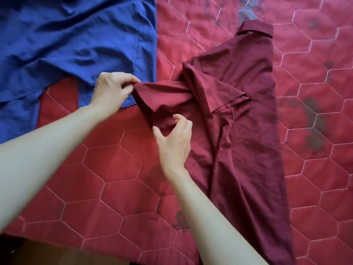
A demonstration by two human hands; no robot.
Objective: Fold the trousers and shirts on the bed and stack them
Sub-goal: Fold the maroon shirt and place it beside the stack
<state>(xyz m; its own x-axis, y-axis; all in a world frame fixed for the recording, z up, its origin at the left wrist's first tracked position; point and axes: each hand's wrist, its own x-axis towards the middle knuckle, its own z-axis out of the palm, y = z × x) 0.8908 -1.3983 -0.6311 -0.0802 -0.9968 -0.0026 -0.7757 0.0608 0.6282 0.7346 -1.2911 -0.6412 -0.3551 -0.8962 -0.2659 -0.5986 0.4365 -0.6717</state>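
Observation:
A dark maroon shirt (244,115) lies lengthwise on the bed, collar at the far end, its body folded narrow. One short sleeve is pulled out to the left. My left hand (111,91) pinches the cuff end of that sleeve and holds it slightly raised. My right hand (174,139) hovers just below the sleeve, thumb and fingers spread and curved, touching or nearly touching the cloth without gripping it. A blue garment (72,43) lies spread and wrinkled at the far left, its hem partly under my left hand.
The bed wears a red quilted cover (107,175) with a hexagon stitch pattern and faded dark prints. Its near edge runs along the bottom left, with a dark floor (38,253) below it.

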